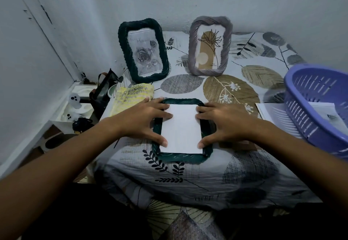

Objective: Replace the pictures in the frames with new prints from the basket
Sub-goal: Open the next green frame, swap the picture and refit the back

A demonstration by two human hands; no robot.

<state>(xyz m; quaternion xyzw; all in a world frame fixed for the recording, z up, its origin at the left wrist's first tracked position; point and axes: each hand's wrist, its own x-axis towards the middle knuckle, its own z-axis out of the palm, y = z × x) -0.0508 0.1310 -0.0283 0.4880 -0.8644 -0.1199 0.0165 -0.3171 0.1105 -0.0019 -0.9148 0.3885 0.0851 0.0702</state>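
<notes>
One dark green frame with a twisted, rope-like rim lies flat on the leaf-patterned cloth, a blank white sheet filling its opening. Both hands press on it with fingers spread and nearly straight, gripping nothing: left hand on the left edge, right hand on the right. Behind stand a second green frame holding a rose print and a grey frame; a purple basket sits at right.
</notes>
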